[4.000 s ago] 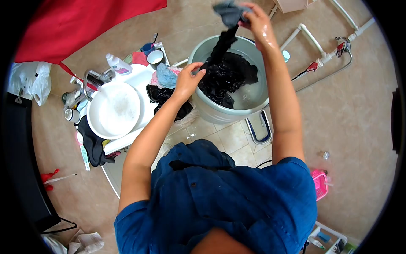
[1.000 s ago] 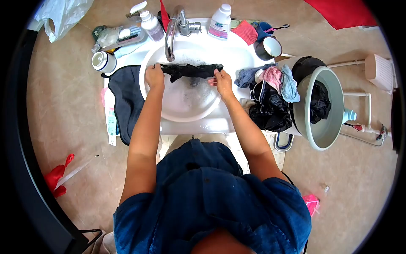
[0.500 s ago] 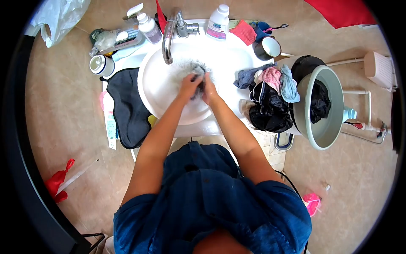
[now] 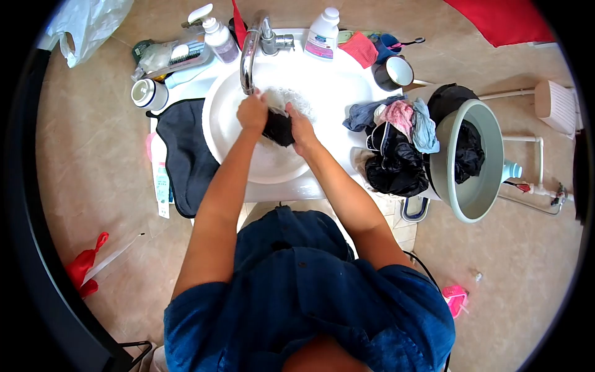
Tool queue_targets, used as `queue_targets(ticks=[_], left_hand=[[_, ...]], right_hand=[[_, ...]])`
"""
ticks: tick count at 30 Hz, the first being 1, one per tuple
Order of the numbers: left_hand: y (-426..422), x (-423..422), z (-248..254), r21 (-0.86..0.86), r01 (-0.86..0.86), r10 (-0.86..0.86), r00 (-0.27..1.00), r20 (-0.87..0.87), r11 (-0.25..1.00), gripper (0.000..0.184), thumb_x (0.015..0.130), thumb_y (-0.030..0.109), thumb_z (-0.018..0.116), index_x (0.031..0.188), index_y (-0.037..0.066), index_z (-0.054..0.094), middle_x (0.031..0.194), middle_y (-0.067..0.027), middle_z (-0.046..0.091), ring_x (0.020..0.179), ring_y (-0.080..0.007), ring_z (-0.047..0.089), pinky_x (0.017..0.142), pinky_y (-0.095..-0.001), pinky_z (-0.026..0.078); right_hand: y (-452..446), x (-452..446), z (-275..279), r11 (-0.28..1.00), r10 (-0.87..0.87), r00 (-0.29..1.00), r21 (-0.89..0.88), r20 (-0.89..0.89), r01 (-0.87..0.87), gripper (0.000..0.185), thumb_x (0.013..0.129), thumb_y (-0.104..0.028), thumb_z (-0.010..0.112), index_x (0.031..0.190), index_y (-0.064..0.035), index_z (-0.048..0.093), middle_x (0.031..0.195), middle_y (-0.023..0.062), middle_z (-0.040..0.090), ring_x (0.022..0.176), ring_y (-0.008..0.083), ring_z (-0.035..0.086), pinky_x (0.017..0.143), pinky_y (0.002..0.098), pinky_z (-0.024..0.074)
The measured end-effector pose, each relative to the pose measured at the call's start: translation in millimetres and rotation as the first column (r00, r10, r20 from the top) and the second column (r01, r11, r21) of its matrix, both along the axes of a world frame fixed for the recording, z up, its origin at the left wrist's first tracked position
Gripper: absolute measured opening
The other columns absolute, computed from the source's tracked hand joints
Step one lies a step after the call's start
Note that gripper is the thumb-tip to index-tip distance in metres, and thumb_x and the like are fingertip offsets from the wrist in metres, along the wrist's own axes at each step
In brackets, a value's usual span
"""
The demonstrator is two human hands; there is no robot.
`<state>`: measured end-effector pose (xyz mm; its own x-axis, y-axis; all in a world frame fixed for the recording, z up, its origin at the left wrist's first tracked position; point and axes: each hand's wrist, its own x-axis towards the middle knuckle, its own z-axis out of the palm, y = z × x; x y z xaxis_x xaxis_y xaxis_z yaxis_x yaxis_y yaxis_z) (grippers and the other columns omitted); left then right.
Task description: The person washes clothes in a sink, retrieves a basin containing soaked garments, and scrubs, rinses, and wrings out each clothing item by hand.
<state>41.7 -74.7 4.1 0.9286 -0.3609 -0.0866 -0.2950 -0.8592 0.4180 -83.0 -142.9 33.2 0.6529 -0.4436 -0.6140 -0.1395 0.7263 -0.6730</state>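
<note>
In the white sink, a wet black cloth is stretched between my two hands above the sudsy water. My left hand grips its upper left end, right below the spout of the chrome faucet. Closed on the cloth's right side is my right hand. A pale patch shows along the cloth's upper edge. What kind of garment it is, I cannot make out.
Right of the sink lie small cloths and a black garment, beside a tilted grey-green basin with dark fabric inside. A black mat drapes over the left counter. A pump bottle and white bottle flank the faucet.
My left hand has moved up and left to the faucet spout. The black cloth, bunched low between both hands before, is now lifted and spread. My right hand has shifted slightly.
</note>
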Motion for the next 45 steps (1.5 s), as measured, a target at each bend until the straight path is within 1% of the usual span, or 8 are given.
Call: queue_targets(ticks=[8,12,17,24,34,39,42,45], left_hand=[[18.6,-29.3,-74.3,0.09,0.254,-0.259,0.964,0.054,0.963,0.056,0.078,0.034,0.071,0.122,0.005,0.053,0.129,-0.0189,0.05,0.111,-0.0352,0.054,0.082,-0.0435,0.049],[1.7,-57.2,-63.7,-0.541,-0.034,-0.374,0.686,-0.624,0.84,0.049,0.08,0.036,0.069,0.116,0.004,0.059,0.115,-0.0198,0.061,0.098,-0.0289,0.061,0.077,-0.0382,0.049],[-17.3,-111.9,56.3,-0.429,0.23,-0.414,0.814,-0.407,0.874,0.036,0.081,0.037,0.068,0.088,0.002,0.065,0.081,-0.0193,0.066,0.075,-0.0301,0.064,0.067,-0.0374,0.048],[-32.4,-97.3,32.5,-0.285,0.199,-0.247,0.958,-0.145,0.938,0.042,0.083,0.045,0.065,0.074,0.004,0.065,0.07,-0.0172,0.064,0.068,-0.0349,0.063,0.063,-0.0418,0.048],[18.4,7.2,-13.6,-0.02,-0.099,0.1,0.992,0.072,0.995,0.041,0.086,0.047,0.059,0.095,0.008,0.063,0.089,-0.0157,0.068,0.082,-0.0361,0.066,0.072,-0.0479,0.051],[19.1,-23.7,-30.1,0.141,-0.046,0.058,0.995,-0.083,0.989,0.055,0.078,0.043,0.07,0.118,0.008,0.052,0.112,-0.0197,0.062,0.103,-0.0364,0.06,0.088,-0.0473,0.047],[9.0,-37.1,-46.5,0.01,0.046,-0.04,0.942,-0.334,0.999,0.053,0.074,0.038,0.073,0.113,0.007,0.055,0.108,-0.0168,0.063,0.101,-0.0347,0.06,0.088,-0.0449,0.047],[4.4,-74.2,-23.0,-0.302,0.153,-0.21,0.963,-0.169,0.941,0.037,0.074,0.032,0.073,0.099,0.009,0.059,0.1,-0.0115,0.065,0.094,-0.0317,0.062,0.081,-0.0426,0.049]], right_hand=[[-18.0,-22.6,-52.3,0.774,0.018,0.955,-0.601,-0.298,-0.202,0.048,0.098,-0.034,0.046,0.139,-0.0087,0.042,0.148,0.0149,0.028,0.132,0.0306,0.036,0.109,0.0373,0.0281],[-17.6,-29.8,-79.5,0.995,-0.009,1.0,0.103,-0.029,0.012,0.064,0.096,-0.052,0.042,0.143,-0.0087,0.037,0.153,0.0127,0.024,0.14,0.0261,0.023,0.114,0.0356,0.0157],[-31.1,-36.2,-99.9,0.785,-0.074,0.987,0.618,0.143,-0.031,0.063,0.095,-0.059,0.038,0.127,-0.0059,0.05,0.124,0.0148,0.056,0.115,0.0274,0.054,0.096,0.0406,0.0449],[-14.2,-23.2,-125.9,0.806,-0.219,0.919,0.591,0.328,-0.019,0.053,0.096,-0.053,0.04,0.116,-0.0069,0.056,0.107,0.0123,0.062,0.098,0.0274,0.061,0.082,0.0431,0.0518],[-24.1,-26.7,-26.3,0.964,-0.012,0.967,-0.259,-0.256,-0.057,0.045,0.092,-0.035,0.059,0.127,-0.0096,0.049,0.119,0.0131,0.055,0.103,0.0245,0.057,0.088,0.0386,0.0477],[-3.0,-27.3,-98.5,0.369,-0.039,0.812,-0.763,-0.583,-0.53,0.058,0.087,-0.023,0.065,0.14,-0.0114,0.043,0.127,0.0165,0.051,0.112,0.0298,0.053,0.094,0.0391,0.0445],[0.5,-15.9,-93.3,0.91,0.09,0.904,-0.335,-0.417,-0.245,0.059,0.093,-0.042,0.052,0.138,-0.0039,0.044,0.128,0.0181,0.051,0.117,0.0334,0.05,0.101,0.0399,0.0384],[-10.4,-17.6,-86.8,0.939,-0.032,0.996,0.339,-0.087,0.06,0.064,0.094,-0.058,0.038,0.127,-0.0053,0.054,0.123,0.0137,0.058,0.111,0.0285,0.055,0.098,0.0402,0.0435]])
